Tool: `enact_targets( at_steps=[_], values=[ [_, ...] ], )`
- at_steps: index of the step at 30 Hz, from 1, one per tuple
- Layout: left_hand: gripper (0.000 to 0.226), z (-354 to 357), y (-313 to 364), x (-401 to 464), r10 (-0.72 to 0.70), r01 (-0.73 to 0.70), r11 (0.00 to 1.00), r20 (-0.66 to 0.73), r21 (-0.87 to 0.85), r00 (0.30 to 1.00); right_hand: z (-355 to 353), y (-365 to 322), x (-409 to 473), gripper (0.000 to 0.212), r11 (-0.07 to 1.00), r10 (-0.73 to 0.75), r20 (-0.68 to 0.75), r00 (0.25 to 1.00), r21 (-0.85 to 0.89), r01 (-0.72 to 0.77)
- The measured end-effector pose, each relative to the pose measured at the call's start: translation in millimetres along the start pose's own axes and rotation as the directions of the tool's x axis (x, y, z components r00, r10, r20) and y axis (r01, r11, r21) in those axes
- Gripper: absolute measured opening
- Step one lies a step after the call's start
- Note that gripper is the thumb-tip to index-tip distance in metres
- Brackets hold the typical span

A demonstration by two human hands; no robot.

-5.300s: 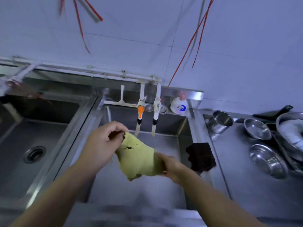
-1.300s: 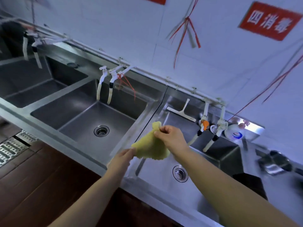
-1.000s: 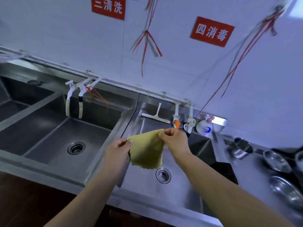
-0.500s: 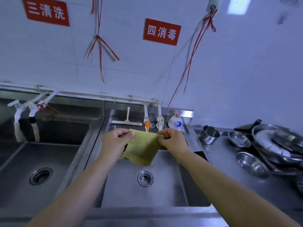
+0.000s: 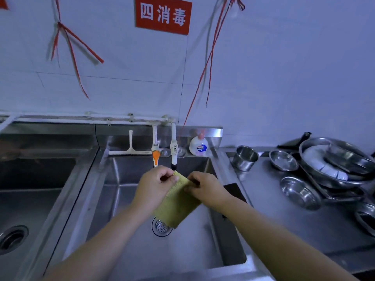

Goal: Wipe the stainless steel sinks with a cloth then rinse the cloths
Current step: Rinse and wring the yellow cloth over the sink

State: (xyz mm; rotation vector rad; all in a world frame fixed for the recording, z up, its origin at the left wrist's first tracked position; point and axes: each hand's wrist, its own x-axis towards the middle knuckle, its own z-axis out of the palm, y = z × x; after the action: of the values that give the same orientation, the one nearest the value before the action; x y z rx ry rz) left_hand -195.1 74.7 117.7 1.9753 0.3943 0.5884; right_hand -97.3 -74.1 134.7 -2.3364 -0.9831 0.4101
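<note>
The left hand (image 5: 154,187) and the right hand (image 5: 205,188) each pinch the top edge of a yellow cloth (image 5: 178,203) with curled fingers. The cloth hangs over the middle of the steel sink (image 5: 203,246), above the drain (image 5: 161,227). A dark cloth (image 5: 234,190) lies on the sink's right edge

The cloth (image 5: 178,205) over the sink (image 5: 203,250) is yellow-green with a fine woven grid. The sink is bare grey steel. Behind it, one tap (image 5: 155,156) has an orange tip, the bottle (image 5: 198,146) is white with a blue logo, and the sign (image 5: 163,15) above is red with white characters.
</note>
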Motion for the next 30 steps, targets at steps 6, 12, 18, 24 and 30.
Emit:
enact_targets(
  at_steps=[6, 12, 18, 24, 30],
  values=[
    [0.048, 76, -20, 53, -0.297, 0.32, 0.946, 0.24, -0.061, 0.924, -42, 74, 35, 0.019, 0.999, 0.035, -0.023, 0.999, -0.014, -0.035],
    [0.029, 158, -43, 100, -0.435, 0.532, 0.838, 0.438, -0.123, 0.787, -77, 165, 85, 0.013, 0.986, 0.158, -0.02, 0.987, 0.061, -0.157],
    [0.019, 234, -68, 152, -0.644, 0.776, 0.37, 0.461, -0.51, 0.61, -69, 252, 133, 0.023, 0.872, 0.414, -0.123, 0.902, 0.339, -0.353],
    [0.026, 290, -97, 188, -0.711, 0.802, 0.438, 0.389, -0.406, 0.585, -43, 311, 178, 0.016, 0.756, 0.561, -0.069, 0.825, 0.45, -0.476],
    [0.021, 317, -122, 245, -0.714, 0.717, 0.503, 0.236, -0.482, 0.66, -33, 344, 222, 0.009, 0.758, 0.575, -0.167, 0.801, 0.477, -0.444]
  ],
)
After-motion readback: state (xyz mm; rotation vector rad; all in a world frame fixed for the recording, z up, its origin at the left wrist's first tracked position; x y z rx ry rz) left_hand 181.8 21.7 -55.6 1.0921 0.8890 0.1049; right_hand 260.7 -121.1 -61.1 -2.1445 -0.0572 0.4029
